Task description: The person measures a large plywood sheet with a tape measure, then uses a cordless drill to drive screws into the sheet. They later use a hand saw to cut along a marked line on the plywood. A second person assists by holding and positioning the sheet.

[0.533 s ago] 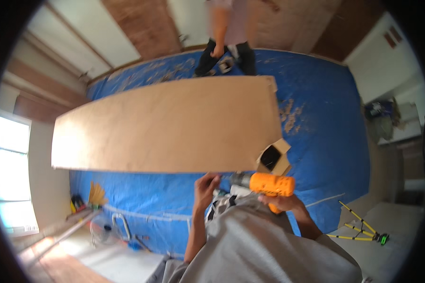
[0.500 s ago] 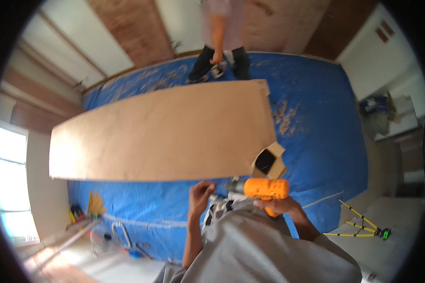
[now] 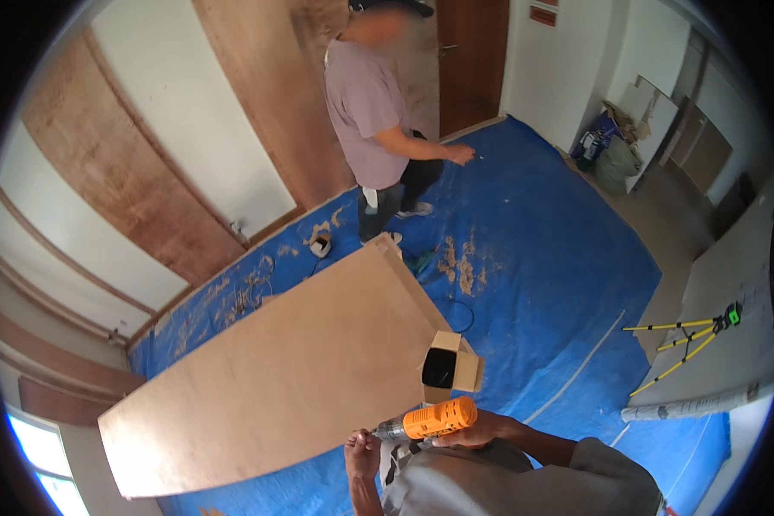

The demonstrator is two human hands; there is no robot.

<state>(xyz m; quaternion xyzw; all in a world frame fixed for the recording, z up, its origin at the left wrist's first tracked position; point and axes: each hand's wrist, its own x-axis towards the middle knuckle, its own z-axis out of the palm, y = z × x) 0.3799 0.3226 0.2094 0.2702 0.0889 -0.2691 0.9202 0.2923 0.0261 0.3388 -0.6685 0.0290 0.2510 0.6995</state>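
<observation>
Co-worker point(image 3: 378, 112) now farther from board point(image 3: 275, 378)

Room under renovation, blue floor tarp point(image 3: 559, 258) strewn with sawdust point(image 3: 460, 262), large plywood sheet point(image 3: 292, 378), wood wall panels point(image 3: 120, 181), yellow tripod point(image 3: 684, 340)

Quick count of what's around: one orange drill point(image 3: 430, 420), held in two hands, right hand point(image 3: 471, 430) on the grip and left hand point(image 3: 363, 449) up at the tip. One big plywood sheet point(image 3: 275, 378). One small open cardboard box point(image 3: 451, 365) just beside it. One blue tarp point(image 3: 559, 284) over the floor. One other person point(image 3: 378, 120) standing at the far end. One yellow tripod point(image 3: 684, 340) off to the right. One small white gadget point(image 3: 320, 247) lying on the tarp near the wall.
</observation>
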